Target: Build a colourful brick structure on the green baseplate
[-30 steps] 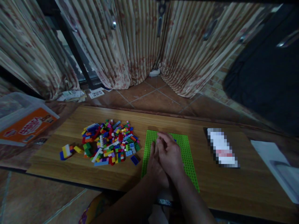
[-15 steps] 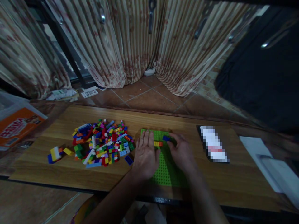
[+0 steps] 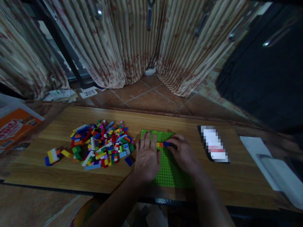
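A green studded baseplate [image 3: 167, 173] lies on the wooden table under both hands. My left hand [image 3: 147, 154] rests flat on its left part, fingers stretched out and holding nothing. Beside its fingers, a short row of yellow and orange bricks [image 3: 160, 144] sits on the plate, partly covered by the hand. My right hand [image 3: 183, 153] pinches a blue brick [image 3: 167, 144] between thumb and fingers, at the right end of that row. The brick's right end is hidden by the fingers; whether it is pressed onto the studs I cannot tell.
Left of the plate spreads a heap of mixed toy bricks [image 3: 104, 145], with a yellow, white and blue cluster [image 3: 53, 156] farther left. A phone [image 3: 214, 145] lies to the right. An orange-labelled plastic box [image 3: 19, 123] stands at the far left, and striped curtains [image 3: 139, 47] hang behind the table [image 3: 246, 176].
My right hand has brought the blue brick down and slightly left, against the end of the orange and yellow row. My left hand stays flat on the baseplate. The view has shifted slightly.
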A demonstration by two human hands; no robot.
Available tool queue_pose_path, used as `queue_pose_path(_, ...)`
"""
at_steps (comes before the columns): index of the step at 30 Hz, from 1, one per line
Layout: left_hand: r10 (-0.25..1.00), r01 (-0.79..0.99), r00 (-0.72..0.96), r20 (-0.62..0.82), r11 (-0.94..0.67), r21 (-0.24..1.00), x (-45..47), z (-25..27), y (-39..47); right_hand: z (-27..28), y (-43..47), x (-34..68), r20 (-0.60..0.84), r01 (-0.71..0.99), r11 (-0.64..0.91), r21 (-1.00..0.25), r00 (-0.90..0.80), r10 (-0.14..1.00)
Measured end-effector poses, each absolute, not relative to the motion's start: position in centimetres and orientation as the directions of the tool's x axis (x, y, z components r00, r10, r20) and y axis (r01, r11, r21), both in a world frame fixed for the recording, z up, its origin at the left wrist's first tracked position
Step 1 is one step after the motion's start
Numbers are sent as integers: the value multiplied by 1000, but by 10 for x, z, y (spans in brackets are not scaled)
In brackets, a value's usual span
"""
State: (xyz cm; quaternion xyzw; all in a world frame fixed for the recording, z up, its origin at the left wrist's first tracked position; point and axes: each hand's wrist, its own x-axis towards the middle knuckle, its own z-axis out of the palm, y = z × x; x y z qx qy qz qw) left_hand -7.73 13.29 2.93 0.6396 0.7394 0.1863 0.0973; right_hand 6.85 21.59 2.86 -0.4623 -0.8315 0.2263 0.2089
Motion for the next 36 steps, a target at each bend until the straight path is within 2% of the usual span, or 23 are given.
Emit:
queue_pose_path(7,986,922,-151,67,116,370,-69,34,128,30,213,67,131,678,469,-566,-488,863)
queue_pose_path(23,992,956,-77,100,45,290,-53,28,123,26,212,68,181,650,453,-611,-442,879)
queue_pose_path(36,994,952,-41,101,8,305,-53,30,126,25,215,67,154,633,400,-663,-407,900)
